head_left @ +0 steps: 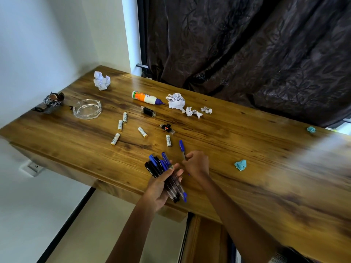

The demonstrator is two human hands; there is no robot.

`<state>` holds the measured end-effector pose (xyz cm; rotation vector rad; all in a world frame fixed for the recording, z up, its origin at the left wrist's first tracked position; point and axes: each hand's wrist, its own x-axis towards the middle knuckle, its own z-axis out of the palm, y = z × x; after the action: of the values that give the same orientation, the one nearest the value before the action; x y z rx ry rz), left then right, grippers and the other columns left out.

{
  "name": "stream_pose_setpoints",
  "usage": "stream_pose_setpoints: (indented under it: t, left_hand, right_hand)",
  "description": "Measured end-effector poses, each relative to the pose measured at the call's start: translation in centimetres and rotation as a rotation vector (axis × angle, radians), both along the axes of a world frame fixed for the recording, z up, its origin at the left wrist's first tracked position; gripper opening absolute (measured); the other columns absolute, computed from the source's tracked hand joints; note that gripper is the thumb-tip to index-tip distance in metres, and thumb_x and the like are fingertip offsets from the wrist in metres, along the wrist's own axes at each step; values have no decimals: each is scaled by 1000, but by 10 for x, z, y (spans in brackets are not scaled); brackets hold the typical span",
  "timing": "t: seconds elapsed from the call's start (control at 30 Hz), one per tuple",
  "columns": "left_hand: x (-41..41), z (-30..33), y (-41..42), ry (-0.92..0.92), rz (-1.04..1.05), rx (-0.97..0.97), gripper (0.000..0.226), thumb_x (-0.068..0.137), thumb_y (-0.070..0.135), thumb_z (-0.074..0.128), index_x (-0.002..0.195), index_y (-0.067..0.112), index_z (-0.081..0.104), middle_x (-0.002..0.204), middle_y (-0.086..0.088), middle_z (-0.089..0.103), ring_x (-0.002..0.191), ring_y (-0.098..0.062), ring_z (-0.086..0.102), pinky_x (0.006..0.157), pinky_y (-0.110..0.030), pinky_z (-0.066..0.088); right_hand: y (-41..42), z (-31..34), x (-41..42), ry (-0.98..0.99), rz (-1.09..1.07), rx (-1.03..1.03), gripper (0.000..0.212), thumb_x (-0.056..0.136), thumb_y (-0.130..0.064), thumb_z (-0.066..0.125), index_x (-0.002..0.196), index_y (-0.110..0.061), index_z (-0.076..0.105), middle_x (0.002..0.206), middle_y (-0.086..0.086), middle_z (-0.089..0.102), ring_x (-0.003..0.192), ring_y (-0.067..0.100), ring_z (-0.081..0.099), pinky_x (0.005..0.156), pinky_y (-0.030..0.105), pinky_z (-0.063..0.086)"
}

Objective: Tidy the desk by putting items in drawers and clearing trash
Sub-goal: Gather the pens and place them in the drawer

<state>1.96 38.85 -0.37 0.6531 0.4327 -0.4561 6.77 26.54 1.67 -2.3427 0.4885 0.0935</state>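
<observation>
The left hand (163, 184) is wrapped around a bundle of pens (164, 173), blue and black caps fanning out toward the far side, barrels running back over the near edge of the bench (247, 141). It seems to serve as the collecting hand, so that everything can go to a drawer in one trip. The right hand (196, 164) pinches the lower end of a single blue pen (182, 149) between its fingertips, cap pointing away, just right of the bundle and probably about to join it.

Nothing stands between the two hands. Beyond them, five batteries (142, 132) lie scattered, with one (168, 140) just beside the raised pen. Two small black adapters (167, 128) sit among them, and a glue bottle (147, 98) lies on its side farther back. Crumpled white paper (175, 101) sits right of the glue and another ball (102, 80) in the far left corner. Two blue scraps (240, 165) lie to the right. A glass ashtray (87, 109) sits at the left. No drawer is clearly in view.
</observation>
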Motion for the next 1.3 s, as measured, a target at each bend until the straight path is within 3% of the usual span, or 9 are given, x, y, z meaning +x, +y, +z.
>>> stream_pose_setpoints:
  t: [0.1,0.2,0.33,0.47,0.67,0.8,0.93,1.17,1.3]
  left_hand:
    - [-4,1,-6,-4,-52,40,38,88,6,58,125,8,55,112,-13,69,89,-23,71,74,-35,58]
    - [-9,5,-17,2,-100,72,33,88,7,59,121,4,58,105,-15,71,82,-22,71,76,-37,58]
    - [-22,15,-39,-5,-281,137,22,86,16,63,104,5,69,84,-11,72,66,-19,68,59,-39,58]
    - [-40,19,-67,-53,-392,170,22,88,9,61,109,10,68,99,-5,73,67,-14,67,52,-32,56]
    - [-88,6,-84,-38,-612,194,25,84,1,61,108,6,66,101,-13,72,88,-20,71,77,-31,58]
    - [-134,-13,-91,45,-808,259,38,75,6,70,113,1,65,112,-14,69,104,-26,66,91,-39,53]
    - [-163,-27,-92,155,-982,272,21,81,7,67,102,7,71,105,-10,72,100,-21,68,96,-38,50]
    - [-164,-32,-94,109,-1132,325,12,85,7,63,95,13,68,86,3,75,84,-7,71,70,-22,53]
    - [-167,-47,-87,82,-1097,344,31,70,14,76,101,10,71,105,-8,72,102,-19,67,103,-40,44]
  right_hand:
    - [-20,11,-25,61,-131,400,24,83,-10,67,106,-5,65,90,4,67,80,16,66,70,26,58]
    - [-39,21,-65,31,-57,562,22,82,-9,68,104,-8,65,90,4,70,77,14,69,63,19,55]
    - [-55,19,-110,21,18,553,22,81,-9,69,102,-11,65,90,8,71,78,17,70,65,20,56]
    - [-76,16,-137,-66,28,440,18,77,-9,73,86,-20,64,77,3,69,68,13,66,64,24,57]
    - [-132,18,-185,-63,77,414,11,83,-27,68,77,-17,67,68,3,69,58,10,61,55,29,49]
    - [-151,6,-210,-61,13,418,18,91,-26,57,85,-12,65,83,19,65,76,32,62,72,42,51]
    - [-143,-12,-216,68,115,553,17,96,-26,49,102,-28,65,108,-9,67,103,4,62,93,27,48]
    - [-120,-40,-222,251,269,673,33,100,-25,38,123,-16,60,129,-6,57,120,-2,48,100,12,35]
    - [-118,-51,-225,269,230,722,33,99,-21,41,123,-9,60,126,-4,59,111,-8,51,84,0,39]
